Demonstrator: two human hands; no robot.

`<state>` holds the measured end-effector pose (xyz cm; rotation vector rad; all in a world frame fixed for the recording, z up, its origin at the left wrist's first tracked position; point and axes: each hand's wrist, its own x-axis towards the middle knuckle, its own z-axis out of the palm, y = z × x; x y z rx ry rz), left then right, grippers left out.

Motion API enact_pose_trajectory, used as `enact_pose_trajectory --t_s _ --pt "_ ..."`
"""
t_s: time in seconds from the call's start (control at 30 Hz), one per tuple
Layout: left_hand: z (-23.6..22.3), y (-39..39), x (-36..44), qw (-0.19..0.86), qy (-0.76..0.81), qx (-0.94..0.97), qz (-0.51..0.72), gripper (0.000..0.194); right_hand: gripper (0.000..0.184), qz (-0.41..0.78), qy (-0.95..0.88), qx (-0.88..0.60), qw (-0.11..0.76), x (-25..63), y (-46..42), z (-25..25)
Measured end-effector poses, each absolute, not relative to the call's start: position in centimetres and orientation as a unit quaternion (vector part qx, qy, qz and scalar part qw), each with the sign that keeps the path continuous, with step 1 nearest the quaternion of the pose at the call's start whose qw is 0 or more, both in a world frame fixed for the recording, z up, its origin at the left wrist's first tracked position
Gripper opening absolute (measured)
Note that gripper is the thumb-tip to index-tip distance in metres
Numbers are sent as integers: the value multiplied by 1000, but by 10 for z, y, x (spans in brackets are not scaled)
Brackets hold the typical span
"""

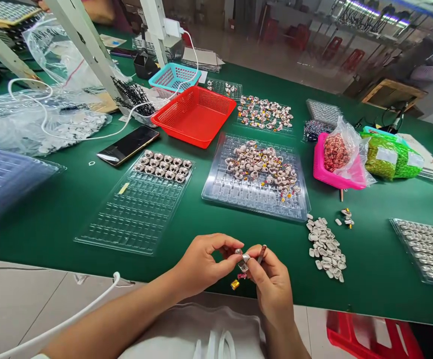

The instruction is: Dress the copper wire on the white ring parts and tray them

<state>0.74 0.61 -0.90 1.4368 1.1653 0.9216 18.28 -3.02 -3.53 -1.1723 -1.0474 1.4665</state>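
Electronics piece [243, 267], ring-like, pinched over near edge of tabletop [369, 279] by fingertips of left hand [207, 259] and right hand [274, 279], apparently for steadiness; slim tool [262, 254] tucked in right grip, probably for readiness; pale oval caps [324, 247] heaped rightward, seemingly within reach.

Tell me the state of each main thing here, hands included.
Left hand: pinching a small part
Right hand: holding that part and a slim object
Phone: flat, screen dark
Tray nearest phone: partly filled
Stacked trays: heaped with parts
Red basket: upright
Pink basket: holding a bag
White pieces: loosely piled
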Motion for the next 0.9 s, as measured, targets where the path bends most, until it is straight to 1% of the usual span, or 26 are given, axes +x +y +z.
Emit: enact_pose_trajectory --t_s 0.13,0.23,0.47,0.63,0.7,0.8,0.9 --pt "-8 7 8 463 473 643 385 14 16 584 -444 -499 461 183 -31 -33" --pt "-7 6 8 457 466 655 381 18 16 556 -466 -517 454 182 -32 -29" --pt "-2 5 6 487 446 651 374 23 13 428 -556 -556 446 183 -34 -24" --pt "1 6 7 496 447 650 363 25 8 314 -640 -544 443 178 -34 -24" --pt "0 5 8 486 448 654 368 27 11 271 -669 -532 443 177 -33 -24" --pt "-2 4 8 485 460 645 371 29 14 246 -688 -527 434 178 -33 -23" --pt "-3 4 7 526 482 600 362 27 15 248 -687 -534 425 179 -33 -24"
